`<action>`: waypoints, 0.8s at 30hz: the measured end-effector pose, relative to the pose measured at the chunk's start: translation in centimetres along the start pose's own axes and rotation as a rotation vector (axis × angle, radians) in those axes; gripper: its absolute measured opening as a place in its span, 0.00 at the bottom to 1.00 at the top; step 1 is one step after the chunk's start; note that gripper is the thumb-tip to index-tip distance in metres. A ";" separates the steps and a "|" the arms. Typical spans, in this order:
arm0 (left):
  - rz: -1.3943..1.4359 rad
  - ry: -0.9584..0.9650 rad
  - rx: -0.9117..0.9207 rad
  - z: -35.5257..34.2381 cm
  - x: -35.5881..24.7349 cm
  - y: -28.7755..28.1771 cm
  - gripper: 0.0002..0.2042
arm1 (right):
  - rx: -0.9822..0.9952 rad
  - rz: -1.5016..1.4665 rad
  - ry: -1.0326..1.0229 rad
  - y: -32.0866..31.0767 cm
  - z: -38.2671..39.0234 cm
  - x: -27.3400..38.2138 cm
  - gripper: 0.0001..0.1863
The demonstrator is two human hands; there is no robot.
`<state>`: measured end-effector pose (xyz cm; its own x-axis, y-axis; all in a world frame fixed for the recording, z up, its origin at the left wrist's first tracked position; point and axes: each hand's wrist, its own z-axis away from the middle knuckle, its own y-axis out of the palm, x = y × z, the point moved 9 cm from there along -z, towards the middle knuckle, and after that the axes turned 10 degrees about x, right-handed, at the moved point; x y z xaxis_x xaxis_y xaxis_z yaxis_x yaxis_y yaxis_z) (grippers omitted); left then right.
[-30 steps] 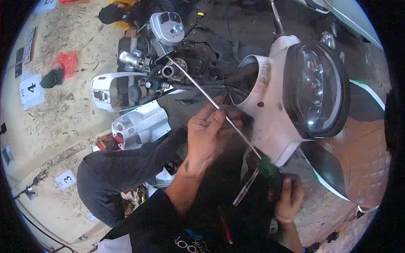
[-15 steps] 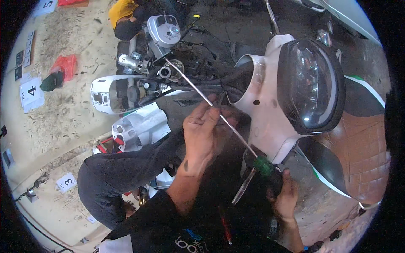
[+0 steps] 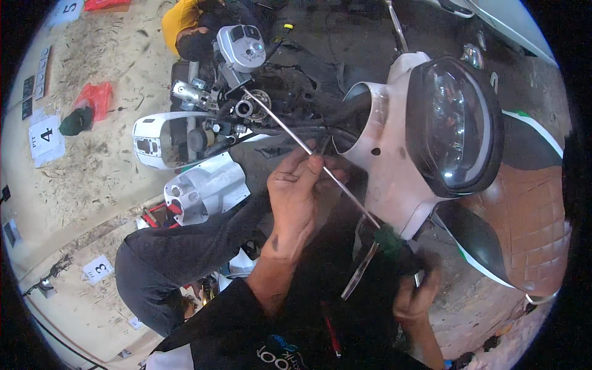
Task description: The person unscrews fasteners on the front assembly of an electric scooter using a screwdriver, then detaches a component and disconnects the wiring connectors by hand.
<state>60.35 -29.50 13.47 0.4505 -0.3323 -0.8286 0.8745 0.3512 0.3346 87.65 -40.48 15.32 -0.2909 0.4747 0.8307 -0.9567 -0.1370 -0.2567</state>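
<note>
My left hand point(image 3: 299, 188) pinches a long thin metal rod point(image 3: 280, 122) about midway along it. The rod slants from beside the grey switch-and-gauge unit point(image 3: 242, 48) down to a blurred green end point(image 3: 387, 242). Close to that end, my right hand point(image 3: 419, 296) has its fingers curled around something dark, smeared by motion. A short shiny metal piece point(image 3: 419, 278) shows by its fingers. Left of it a silver lever point(image 3: 361, 271) slants downward. Beside my hands stands the white scooter front cover point(image 3: 394, 142) with its black-rimmed headlight point(image 3: 455, 126).
Stripped handlebar parts point(image 3: 245, 110), a white gauge housing point(image 3: 163, 139) and a loose white cover point(image 3: 206, 188) lie to the left. A brown quilted seat point(image 3: 518, 228) stands at right. Another person in yellow point(image 3: 180, 24) is at the top. A stained pale surface point(image 3: 117, 185) runs along the left.
My right hand has moved down slightly and blurs more, and a shiny piece now shows by its fingers. My left hand keeps its pinch on the rod, nearly unmoved.
</note>
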 end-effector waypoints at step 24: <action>-0.110 0.038 -0.036 0.0 -0.9 -0.6 0.12 | -0.064 0.329 -0.375 2.3 1.2 2.0 0.22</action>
<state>59.41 -29.47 13.99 0.3441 -0.3373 -0.8762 0.9109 0.3461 0.2245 84.87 -40.93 16.97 -0.5710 0.0690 0.8180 -0.8150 -0.1677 -0.5547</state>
